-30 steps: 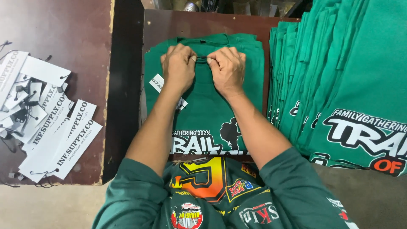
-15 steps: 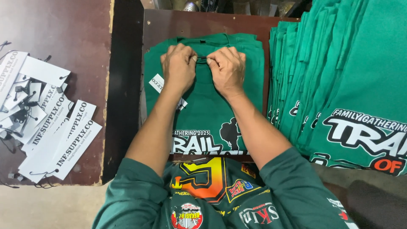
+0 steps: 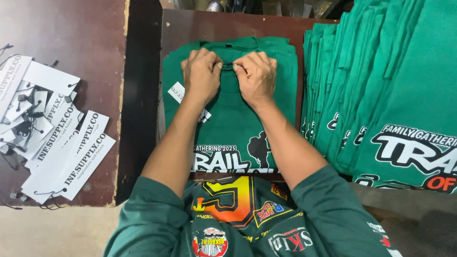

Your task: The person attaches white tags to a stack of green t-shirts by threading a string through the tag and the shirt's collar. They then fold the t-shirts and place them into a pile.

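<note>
Biggest thing in view: the heap of green printed T-shirts (image 3: 390, 85) fanned out along the right side, overlapping each other and running off the frame edge. Next is the dark brown table (image 3: 247, 26), with a second, more worn brown tabletop (image 3: 71, 43) set to its left and a dark gap between the two.

Compared with the earlier frames, pretty much nothing is changed: both hands are still parked at the same spot on the collar, and the shirt, tags and stack are all where they were.

A folded green T-shirt (image 3: 238, 119) is laid flat in the middle of the dark table, just beside the heap, white print toward the near edge. The print is partly cut off by the forearms and by the person's own green jersey at the bottom of the view.

The left hand (image 3: 202, 74) and the right hand (image 3: 256, 76) are held close together at the neckline, knuckles up. Fingers of both are curled closed, and a thin dark string (image 3: 227, 64) is pinched between them right at the collar (image 3: 233, 47). What exactly is done with the string can't be made out, since it's mostly hidden under the fingertips.

A white hang tag (image 3: 178, 92) is seen peeking out on the shirt from under the left wrist, half covered by it.

Over on the left tabletop, well apart from the hands, a loose pile of white paper hang tags (image 3: 62, 143) with black strings is scattered
</note>
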